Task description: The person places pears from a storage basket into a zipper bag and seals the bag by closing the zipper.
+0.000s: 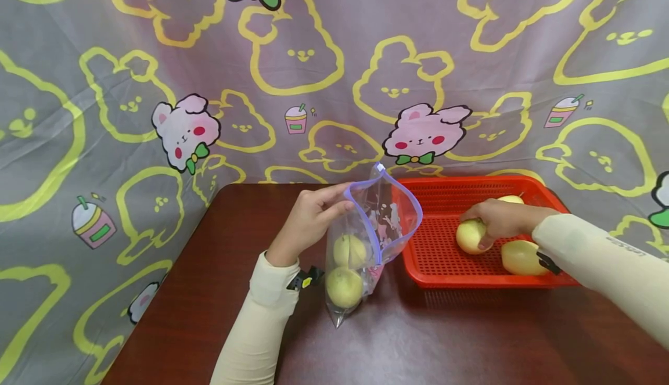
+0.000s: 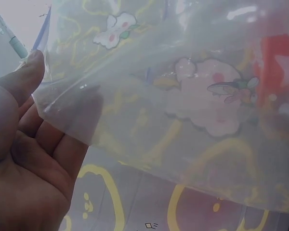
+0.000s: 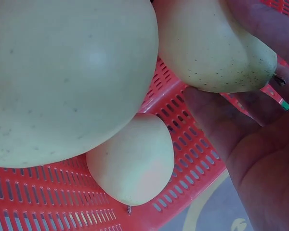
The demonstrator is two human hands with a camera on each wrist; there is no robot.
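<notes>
My left hand [image 1: 310, 219] pinches the rim of a clear zip bag [image 1: 337, 231] with a purple zip edge and a white slider. The bag stands upright with its mouth spread wide. Two yellow pears [image 1: 345, 287] show through its side, one above the other. Over the red basket, my right hand [image 1: 502, 219] grips a yellow pear [image 1: 470, 237], thumb on the near side and fingers over the top. In the right wrist view, the fingers curl round that pear [image 3: 216, 53] near its stem. Clear film [image 2: 135, 115] spreads from the thumb in the left wrist view.
The red perforated basket [image 1: 428, 260] sits right of the bag on a dark brown table [image 1: 418, 338]. A big pear [image 1: 522, 257] lies at its front and another pear [image 1: 511, 199] at its back, partly hidden by the hand. A cartoon-print cloth [image 1: 334, 106] hangs behind.
</notes>
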